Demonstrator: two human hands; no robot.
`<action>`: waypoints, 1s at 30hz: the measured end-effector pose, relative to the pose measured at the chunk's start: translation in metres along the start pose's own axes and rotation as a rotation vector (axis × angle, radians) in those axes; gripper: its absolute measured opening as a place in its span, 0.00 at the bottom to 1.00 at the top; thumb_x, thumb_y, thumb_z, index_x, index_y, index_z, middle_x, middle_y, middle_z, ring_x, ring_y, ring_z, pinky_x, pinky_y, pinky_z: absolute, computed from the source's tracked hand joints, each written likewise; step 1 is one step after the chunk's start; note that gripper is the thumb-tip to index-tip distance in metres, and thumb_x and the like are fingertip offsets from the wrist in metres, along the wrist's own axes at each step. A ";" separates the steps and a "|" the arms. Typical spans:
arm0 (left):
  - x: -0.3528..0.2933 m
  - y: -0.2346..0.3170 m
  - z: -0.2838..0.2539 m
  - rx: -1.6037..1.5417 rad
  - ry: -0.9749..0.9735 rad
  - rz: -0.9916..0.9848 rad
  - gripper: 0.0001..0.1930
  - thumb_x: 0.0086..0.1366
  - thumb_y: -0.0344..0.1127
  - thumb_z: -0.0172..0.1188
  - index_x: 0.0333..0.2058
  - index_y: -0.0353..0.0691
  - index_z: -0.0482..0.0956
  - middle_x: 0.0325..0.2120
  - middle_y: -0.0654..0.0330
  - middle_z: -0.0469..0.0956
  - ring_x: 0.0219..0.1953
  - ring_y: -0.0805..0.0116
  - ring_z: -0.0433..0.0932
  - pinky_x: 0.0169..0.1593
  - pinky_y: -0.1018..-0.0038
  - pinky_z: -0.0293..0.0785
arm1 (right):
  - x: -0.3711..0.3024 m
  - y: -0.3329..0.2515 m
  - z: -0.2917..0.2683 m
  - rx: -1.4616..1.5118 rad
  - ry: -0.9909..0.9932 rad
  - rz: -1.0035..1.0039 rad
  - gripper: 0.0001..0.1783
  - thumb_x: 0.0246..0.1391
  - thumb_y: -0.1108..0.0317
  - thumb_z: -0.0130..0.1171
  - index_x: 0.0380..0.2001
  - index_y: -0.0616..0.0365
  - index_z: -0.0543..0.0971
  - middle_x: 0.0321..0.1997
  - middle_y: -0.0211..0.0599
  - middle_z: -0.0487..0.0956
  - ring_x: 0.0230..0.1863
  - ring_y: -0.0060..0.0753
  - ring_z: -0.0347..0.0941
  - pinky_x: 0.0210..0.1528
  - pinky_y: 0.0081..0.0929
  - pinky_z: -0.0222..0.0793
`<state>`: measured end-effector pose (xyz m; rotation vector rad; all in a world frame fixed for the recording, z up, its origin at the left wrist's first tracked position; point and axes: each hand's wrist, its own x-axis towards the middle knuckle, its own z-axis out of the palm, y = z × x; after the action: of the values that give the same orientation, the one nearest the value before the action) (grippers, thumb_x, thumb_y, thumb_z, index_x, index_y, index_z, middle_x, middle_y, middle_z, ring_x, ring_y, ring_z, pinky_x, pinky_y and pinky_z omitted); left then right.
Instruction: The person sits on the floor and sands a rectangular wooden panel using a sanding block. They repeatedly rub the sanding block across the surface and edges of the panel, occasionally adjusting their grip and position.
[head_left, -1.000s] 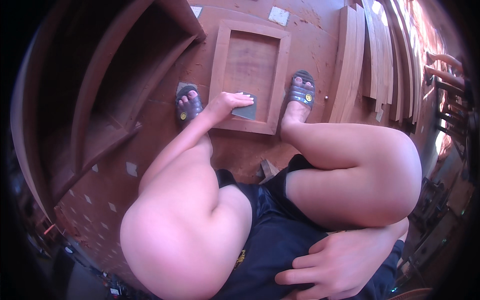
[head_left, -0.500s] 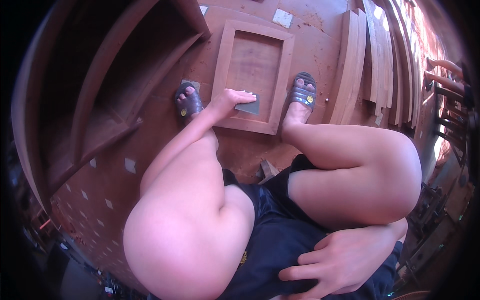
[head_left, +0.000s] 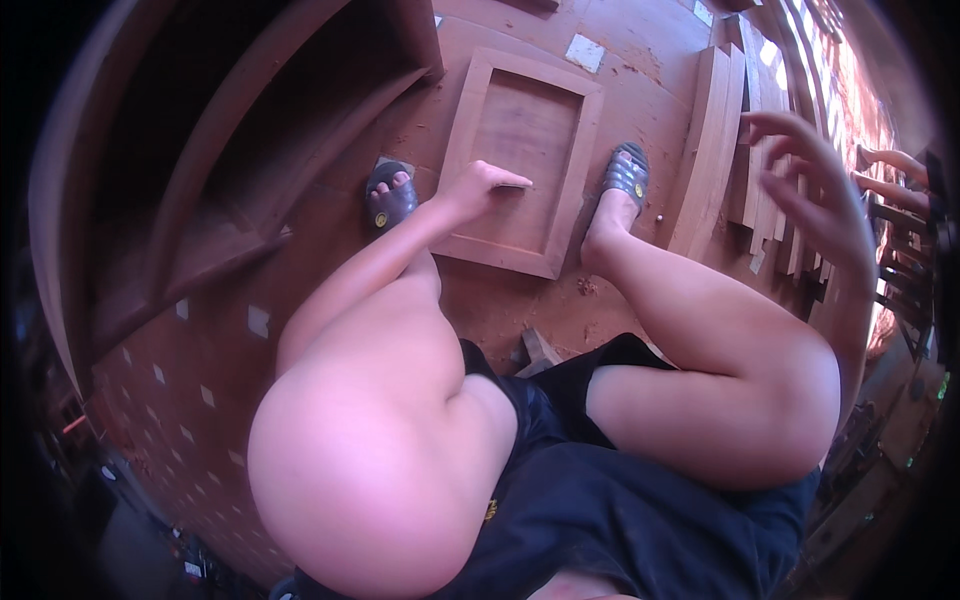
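A wooden frame with a recessed panel (head_left: 535, 125) lies flat on the floor between my feet. My left hand (head_left: 480, 190) is over its near left part, closed on a thin dark grey-green sheet (head_left: 516, 185) that looks like sandpaper. The sheet is tilted nearly edge-on above the panel, and I cannot tell whether it touches the wood. My right hand (head_left: 805, 190) is raised outside my right knee, fingers spread and slightly curled, somewhat smeared by motion. Nothing shows in it. From this angle it overlaps the stacked boards behind.
A large dark wooden cabinet-like piece (head_left: 240, 110) stands on the left. Long wooden boards (head_left: 705, 150) lie stacked to the right. A small wood offcut (head_left: 540, 350) rests on the floor between my thighs. At the far right edge are another person's legs (head_left: 895, 165) beside dark wooden furniture.
My right hand has lifted from my lap to outside my right knee. The sheet in my left hand has tipped from flat against the panel to nearly edge-on. The view has shifted slightly.
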<state>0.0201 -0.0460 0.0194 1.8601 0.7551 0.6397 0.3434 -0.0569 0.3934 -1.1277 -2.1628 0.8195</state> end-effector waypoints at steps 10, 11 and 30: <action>0.081 0.013 -0.012 0.351 0.171 0.112 0.11 0.55 0.20 0.64 0.38 0.37 0.82 0.36 0.50 0.83 0.43 0.46 0.81 0.48 0.59 0.79 | 0.043 0.209 0.208 -0.530 -0.538 0.048 0.37 0.56 0.48 0.66 0.67 0.49 0.72 0.46 0.41 0.84 0.43 0.46 0.83 0.40 0.40 0.80; 0.083 0.009 -0.015 0.387 0.260 0.114 0.11 0.54 0.20 0.64 0.37 0.36 0.82 0.36 0.50 0.82 0.43 0.46 0.81 0.48 0.58 0.78 | 0.051 0.221 0.218 -0.571 -0.518 0.046 0.36 0.58 0.47 0.64 0.66 0.49 0.73 0.44 0.39 0.85 0.42 0.44 0.83 0.38 0.39 0.80; 0.052 -0.009 0.028 0.649 0.258 0.016 0.31 0.64 0.33 0.66 0.64 0.33 0.70 0.65 0.40 0.68 0.69 0.41 0.66 0.70 0.56 0.65 | 0.049 0.318 0.251 -0.327 -0.303 -0.239 0.41 0.41 0.82 0.65 0.63 0.50 0.77 0.70 0.32 0.74 0.70 0.38 0.69 0.66 0.35 0.74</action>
<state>0.0729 -0.0212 0.0053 2.3945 1.2245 0.7057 0.3025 0.0661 0.0061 -0.9114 -2.6969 0.5713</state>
